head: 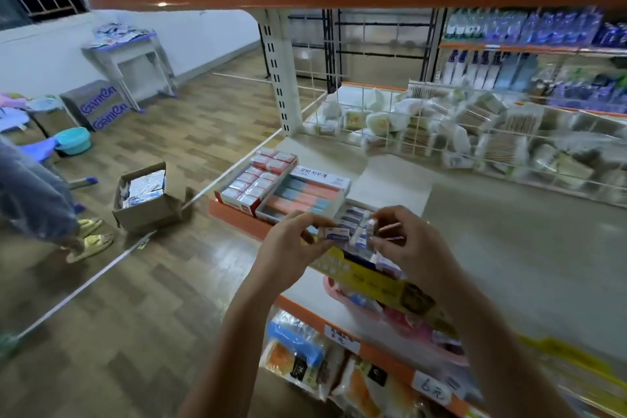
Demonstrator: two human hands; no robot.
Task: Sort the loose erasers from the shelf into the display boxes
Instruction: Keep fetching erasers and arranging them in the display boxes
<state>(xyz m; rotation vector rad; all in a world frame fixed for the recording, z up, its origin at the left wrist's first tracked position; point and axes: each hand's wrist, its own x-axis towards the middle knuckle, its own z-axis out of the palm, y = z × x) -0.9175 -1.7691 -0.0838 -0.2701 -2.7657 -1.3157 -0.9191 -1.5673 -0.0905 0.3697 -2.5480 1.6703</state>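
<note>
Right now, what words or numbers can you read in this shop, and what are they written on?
"GamCn", roughly, in purple and partly blurred: brown cardboard carton on the floor.
Korean words, too blurred to quote surely: white lid of the pink-and-blue eraser display box.
"6元": handwritten white price tag on the orange shelf edge.
Too blurred to read: yellow box flap, small white eraser in the left hand.

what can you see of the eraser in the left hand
The eraser is a small rectangular block in a white paper sleeve with blue print, too blurred to read. The left hand pinches its near end between thumb and fingertips, holding it roughly level just above the display box with the yellow front, beside rows of similar erasers. The right hand holds other erasers close by.
</note>
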